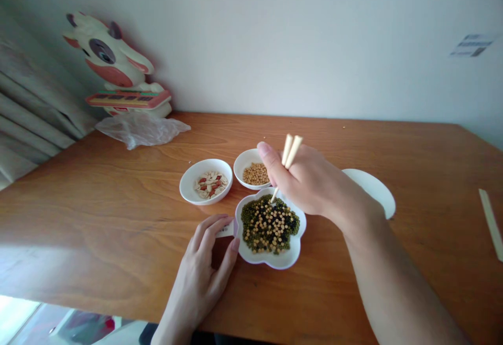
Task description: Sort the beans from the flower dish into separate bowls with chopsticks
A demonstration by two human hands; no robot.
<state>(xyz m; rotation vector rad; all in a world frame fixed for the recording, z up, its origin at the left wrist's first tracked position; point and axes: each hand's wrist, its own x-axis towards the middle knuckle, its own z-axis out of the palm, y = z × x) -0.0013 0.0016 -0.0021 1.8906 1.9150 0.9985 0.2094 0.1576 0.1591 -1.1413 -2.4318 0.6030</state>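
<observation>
We see the right hand (310, 185) pinching the 2 chopsticks (285, 162), tips angled down-left into the flower-shaped bowl (288, 258), while the left hand (206, 261) lies flat and open against its near-left rim.

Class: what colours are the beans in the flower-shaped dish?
Dark green and yellow-tan mixed, in the flower-shaped dish; head view.

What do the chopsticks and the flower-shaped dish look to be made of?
Chopsticks in the right hand: pale, matte, likely bamboo or wood. Flower-shaped dish, steadied by the left hand: smooth glossy white, ceramic or melamine; cannot tell which.
</observation>
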